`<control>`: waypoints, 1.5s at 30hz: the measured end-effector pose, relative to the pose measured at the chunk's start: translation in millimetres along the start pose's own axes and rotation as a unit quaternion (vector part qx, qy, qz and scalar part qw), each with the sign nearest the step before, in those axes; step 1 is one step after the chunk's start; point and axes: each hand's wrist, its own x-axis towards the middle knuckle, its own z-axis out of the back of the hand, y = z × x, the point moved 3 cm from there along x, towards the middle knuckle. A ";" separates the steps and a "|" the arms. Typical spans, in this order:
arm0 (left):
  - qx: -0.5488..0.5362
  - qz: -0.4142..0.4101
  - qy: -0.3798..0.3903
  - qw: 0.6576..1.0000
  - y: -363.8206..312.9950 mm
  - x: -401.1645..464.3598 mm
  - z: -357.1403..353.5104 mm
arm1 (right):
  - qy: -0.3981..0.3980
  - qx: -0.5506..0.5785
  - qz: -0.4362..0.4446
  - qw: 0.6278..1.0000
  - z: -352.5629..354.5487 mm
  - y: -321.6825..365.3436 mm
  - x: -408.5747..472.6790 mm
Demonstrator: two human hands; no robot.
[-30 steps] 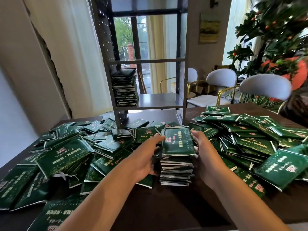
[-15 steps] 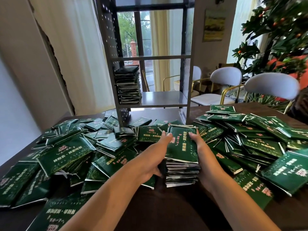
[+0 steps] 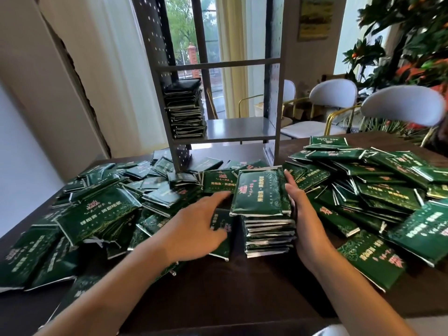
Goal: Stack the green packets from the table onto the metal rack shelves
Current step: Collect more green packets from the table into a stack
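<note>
My right hand [image 3: 306, 215] lay flat against the side of the pile [image 3: 265, 214] of green packets, fingers straight, so it would not tip. My left hand [image 3: 194, 227] was spread just beside it, over loose packets [image 3: 97, 214], holding nothing. The pile sat on the table [image 3: 230, 294], in front of the rack [image 3: 238, 127]. It looked tall, shiny and a bit uneven.
</note>
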 end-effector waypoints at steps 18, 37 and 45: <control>0.033 -0.040 -0.046 0.998 -12.3 -2.7 4.9 | -0.025 -0.073 0.064 0.995 -4.1 16.0 -14.2; 0.179 -0.098 -0.213 0.955 17.0 -10.3 13.9 | -0.024 -0.080 0.053 0.995 -5.8 17.7 -23.4; -0.086 -0.071 -0.364 0.925 -7.3 -12.3 47.4 | -0.027 -0.087 0.051 0.995 -8.6 20.8 -26.1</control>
